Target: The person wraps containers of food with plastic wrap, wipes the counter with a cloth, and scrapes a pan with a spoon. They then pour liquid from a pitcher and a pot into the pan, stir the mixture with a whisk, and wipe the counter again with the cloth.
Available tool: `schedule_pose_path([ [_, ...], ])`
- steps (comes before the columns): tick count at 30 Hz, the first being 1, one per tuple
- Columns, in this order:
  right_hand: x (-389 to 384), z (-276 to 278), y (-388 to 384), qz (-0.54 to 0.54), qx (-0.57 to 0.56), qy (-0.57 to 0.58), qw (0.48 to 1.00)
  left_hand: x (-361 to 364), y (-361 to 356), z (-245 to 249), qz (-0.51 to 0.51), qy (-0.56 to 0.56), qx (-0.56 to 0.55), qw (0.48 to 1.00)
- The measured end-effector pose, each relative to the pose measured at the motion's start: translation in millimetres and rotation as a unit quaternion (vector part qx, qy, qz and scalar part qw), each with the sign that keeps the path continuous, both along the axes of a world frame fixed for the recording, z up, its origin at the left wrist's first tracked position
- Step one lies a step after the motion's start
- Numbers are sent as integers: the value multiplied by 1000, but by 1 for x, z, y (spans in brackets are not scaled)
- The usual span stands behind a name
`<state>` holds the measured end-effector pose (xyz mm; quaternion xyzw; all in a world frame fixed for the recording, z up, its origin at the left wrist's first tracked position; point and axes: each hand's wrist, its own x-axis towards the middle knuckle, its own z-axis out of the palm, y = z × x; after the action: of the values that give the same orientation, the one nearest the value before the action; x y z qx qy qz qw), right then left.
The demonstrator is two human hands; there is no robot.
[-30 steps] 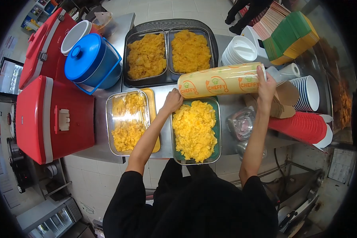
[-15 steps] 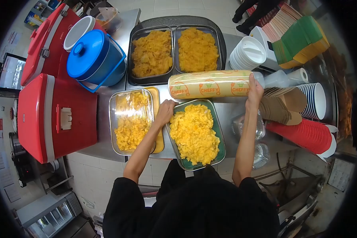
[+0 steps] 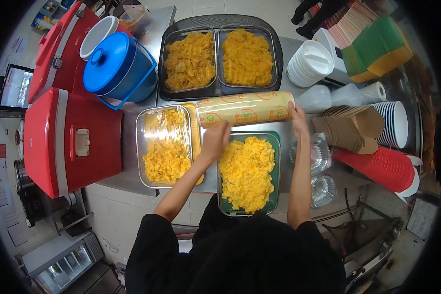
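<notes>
A large roll of cling film (image 3: 245,109) with "CHEFFY" print lies across the counter. My right hand (image 3: 299,121) grips its right end. At the roll's lower left edge, my left hand (image 3: 215,142) is closed with curled fingers; what they pinch, if anything, is hidden. Just below the roll, a green-lined tray (image 3: 276,166) holds scrambled egg (image 3: 247,174) and is uncovered. To its left, another tray of egg (image 3: 165,147) has shiny film stretched over it and sits partly on a yellow tray (image 3: 195,122).
Behind the roll, a black tray (image 3: 220,22) bears two film-covered trays of orange-yellow food. On the left stand a red cooler (image 3: 73,142) and a blue lidded bucket (image 3: 112,66). Stacked cups (image 3: 392,125), brown paper boxes (image 3: 348,125) and clear containers (image 3: 314,153) crowd the right side.
The roll has shifted left with my right hand on its end. My left hand has left the green-lined tray's corner and moved to the roll's edge. That tray now sits straighter and further right.
</notes>
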<state>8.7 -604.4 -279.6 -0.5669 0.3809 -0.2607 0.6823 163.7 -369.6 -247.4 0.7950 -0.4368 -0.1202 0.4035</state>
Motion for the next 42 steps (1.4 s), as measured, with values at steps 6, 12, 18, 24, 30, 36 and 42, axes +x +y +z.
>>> schedule_pose_path([
  [6, -3, -6, -6, 25, -25, 52, 998, 48, 2, 19, 101, -174, -2, 980],
  [12, -7, -8, -4, 30, -16, 47, 998, 55, -2, 15, 82, -127, 27, 988],
  [18, -18, -12, -1, 46, 12, 50, 998, 61, -9, 4, 83, -94, 75, 989],
  [24, -14, -16, -3, 45, 5, 66, 997, 48, -12, 3, 48, -271, 214, 937],
  [30, -12, -9, 3, 25, 5, 96, 995, 53, 4, -8, -63, -59, 95, 992],
  [36, -6, -15, 2, -3, -121, 189, 975, 48, 11, 1, 62, 8, -25, 998],
  [42, 1, -11, 2, -14, -108, 132, 985, 33, 4, -17, 144, -129, -84, 978],
])
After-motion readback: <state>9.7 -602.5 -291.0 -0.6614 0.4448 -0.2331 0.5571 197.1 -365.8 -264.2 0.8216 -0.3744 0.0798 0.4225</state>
